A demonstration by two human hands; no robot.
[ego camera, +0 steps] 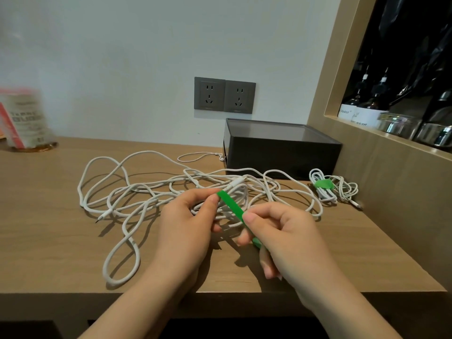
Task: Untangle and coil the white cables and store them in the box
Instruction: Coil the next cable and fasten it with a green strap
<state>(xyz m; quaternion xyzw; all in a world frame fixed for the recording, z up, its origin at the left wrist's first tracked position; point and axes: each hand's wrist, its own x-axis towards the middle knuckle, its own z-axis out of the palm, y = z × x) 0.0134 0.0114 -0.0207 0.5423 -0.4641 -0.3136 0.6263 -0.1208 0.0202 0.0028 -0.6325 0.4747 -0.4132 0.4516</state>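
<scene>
Long white cables [127, 192] lie tangled across the wooden desk [49, 241]. My left hand [188, 223] holds a small coil of white cable [234, 194] and pinches the upper end of a green strap [231, 204]. My right hand [286, 236] pinches the strap's lower part, so the strap runs slantwise across the coil. The dark box [281, 149] stands at the back right against the wall, its top looking shut. To the right of the tangle lies a coiled cable bound with a green strap [324, 185].
Two grey wall sockets [224, 95] sit above the box. A thin white cord loop [198, 156] lies left of the box. A blurred jar [27, 121] stands at the back left. A wooden shelf frame [354, 133] with bottles rises on the right. The desk's front edge is near my wrists.
</scene>
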